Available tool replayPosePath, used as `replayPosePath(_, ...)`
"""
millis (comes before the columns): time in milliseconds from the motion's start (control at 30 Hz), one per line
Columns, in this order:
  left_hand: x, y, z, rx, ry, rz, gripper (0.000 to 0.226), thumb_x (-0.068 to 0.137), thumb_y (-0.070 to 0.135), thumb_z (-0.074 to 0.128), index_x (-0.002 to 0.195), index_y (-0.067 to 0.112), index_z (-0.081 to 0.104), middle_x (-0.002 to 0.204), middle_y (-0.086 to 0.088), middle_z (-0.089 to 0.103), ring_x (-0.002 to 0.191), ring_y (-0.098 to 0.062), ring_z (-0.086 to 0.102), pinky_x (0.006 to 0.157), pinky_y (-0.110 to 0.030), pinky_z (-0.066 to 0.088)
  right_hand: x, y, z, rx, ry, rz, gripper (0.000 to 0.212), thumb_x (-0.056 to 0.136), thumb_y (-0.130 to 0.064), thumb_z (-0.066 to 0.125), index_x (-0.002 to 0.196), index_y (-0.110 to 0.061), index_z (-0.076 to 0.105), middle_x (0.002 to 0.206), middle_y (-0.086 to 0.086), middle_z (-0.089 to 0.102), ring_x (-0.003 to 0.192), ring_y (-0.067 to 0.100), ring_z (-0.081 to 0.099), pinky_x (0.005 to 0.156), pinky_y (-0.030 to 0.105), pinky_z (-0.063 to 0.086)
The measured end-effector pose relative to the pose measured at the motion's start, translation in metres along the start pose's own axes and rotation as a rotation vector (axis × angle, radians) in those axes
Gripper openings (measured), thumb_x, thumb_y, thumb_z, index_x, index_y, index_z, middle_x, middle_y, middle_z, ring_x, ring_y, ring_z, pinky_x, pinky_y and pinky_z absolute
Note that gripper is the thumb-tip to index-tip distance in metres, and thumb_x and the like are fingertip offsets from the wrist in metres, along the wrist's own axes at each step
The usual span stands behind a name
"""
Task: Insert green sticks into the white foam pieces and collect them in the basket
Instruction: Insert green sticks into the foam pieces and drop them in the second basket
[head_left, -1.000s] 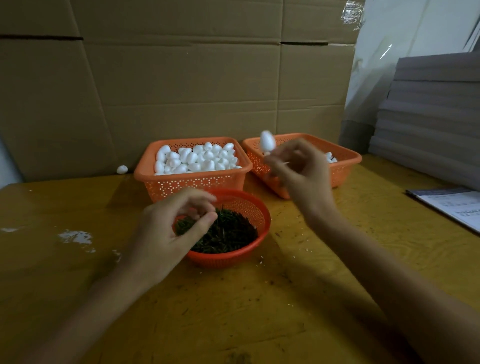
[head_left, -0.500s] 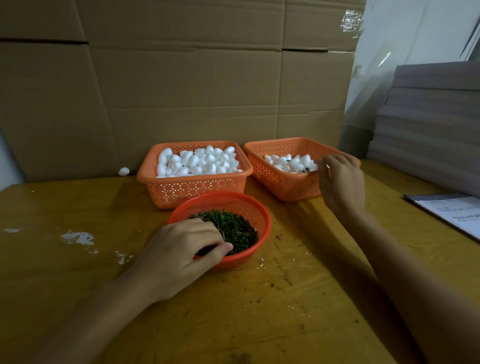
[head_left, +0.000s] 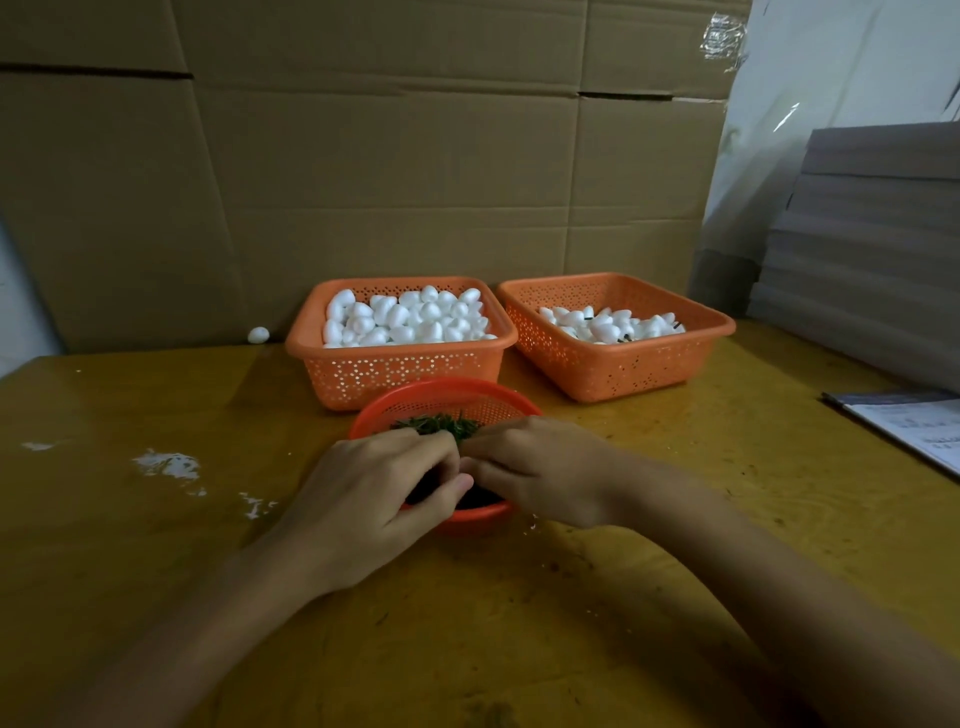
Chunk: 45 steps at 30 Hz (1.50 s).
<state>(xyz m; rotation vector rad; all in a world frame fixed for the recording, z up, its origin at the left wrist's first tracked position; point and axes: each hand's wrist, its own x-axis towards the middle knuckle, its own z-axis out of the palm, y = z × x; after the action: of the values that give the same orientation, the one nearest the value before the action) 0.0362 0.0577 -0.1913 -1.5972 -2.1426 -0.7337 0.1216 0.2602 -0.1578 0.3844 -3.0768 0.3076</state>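
At the far left, white smears (head_left: 166, 464) mark the yellow surface (head_left: 519, 649), and one stray foam piece (head_left: 258, 335) lies at the foot of the cardboard wall (head_left: 389, 171) behind. The left hand (head_left: 363, 499) reaches over the near rim of the round red basket (head_left: 447, 387), fingers curled down into it and thumb stretched toward the other hand. Whether it pinches anything I cannot tell, since the fingers hide what lies beneath. The green sticks (head_left: 441, 425) form a dark heap in that basket, with only the far part showing above the knuckles. Behind it stands the left square basket (head_left: 395, 371), heaped with plain white foam pieces (head_left: 405, 317). The right hand (head_left: 540, 467) meets the left over the round basket, fingers bent, and what it grips, if anything, is hidden too. Further back and right, the right square basket (head_left: 618, 369) holds finished foam pieces (head_left: 608, 325) with dark sticks poking out. At the right edge a printed sheet (head_left: 914, 428) lies on the surface, and a stack of grey boards (head_left: 872, 260) rises behind it.
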Motion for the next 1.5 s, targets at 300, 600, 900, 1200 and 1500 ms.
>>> replayPosePath(300, 0.057, -0.028, -0.016, 0.100, 0.167, -0.296, 0.038, 0.103, 0.053, 0.046, 0.129, 0.031, 0.061, 0.131, 0.003, 0.052, 0.128, -0.017, 0.049, 0.094, -0.034, 0.042, 0.003, -0.001, -0.001, -0.008, -0.052, 0.059, 0.044, 0.112, -0.045, 0.033, 0.138, -0.025, 0.063, 0.133, -0.005, 0.063, 0.119, 0.015, 0.057, 0.100, 0.043, 0.047)
replayPosePath(600, 0.131, -0.073, -0.018, 0.209, -0.477, -0.775, 0.082, 0.097, 0.082, 0.009, 0.165, 0.039, 0.023, 0.175, -0.005, 0.014, 0.159, -0.033, 0.018, 0.128, -0.050, 0.013, 0.002, 0.000, -0.001, -0.030, -0.049, 0.056, 0.043, 0.112, -0.043, 0.033, 0.138, -0.025, 0.063, 0.136, -0.005, 0.061, 0.123, 0.016, 0.056, 0.101, 0.043, 0.046)
replayPosePath(900, 0.136, -0.100, -0.016, -0.101, -0.062, -0.781, 0.033, 0.101, 0.047, 0.062, 0.105, 0.018, 0.078, 0.115, -0.008, 0.075, 0.113, -0.027, 0.067, 0.096, -0.039, 0.050, 0.004, 0.000, 0.002, -0.038, -0.029, 0.055, 0.045, 0.112, -0.046, 0.032, 0.135, -0.025, 0.064, 0.132, -0.004, 0.063, 0.121, 0.017, 0.058, 0.099, 0.046, 0.049)
replayPosePath(1200, 0.100, -0.051, -0.022, -0.818, 0.455, -0.707, 0.044, 0.080, 0.000, 0.087, 0.101, 0.020, 0.054, 0.093, -0.003, 0.080, 0.084, -0.028, 0.080, 0.088, -0.049, 0.064, 0.002, -0.006, 0.003, -0.032, 0.059, 0.001, 0.030, 0.109, -0.038, 0.046, 0.128, -0.028, 0.068, 0.126, -0.009, 0.064, 0.111, 0.015, 0.061, 0.089, 0.045, 0.053)
replayPosePath(1500, 0.035, -0.001, -0.025, -0.890, 0.270, -0.577, 0.033, 0.076, 0.001, 0.089, 0.100, 0.020, 0.078, 0.116, 0.003, 0.078, 0.103, -0.018, 0.078, 0.091, -0.030, 0.059, 0.004, -0.007, 0.005, 0.125, 0.206, 0.006, 0.017, 0.095, -0.023, 0.073, 0.109, -0.031, 0.077, 0.111, -0.018, 0.073, 0.101, -0.001, 0.063, 0.085, 0.020, 0.051)
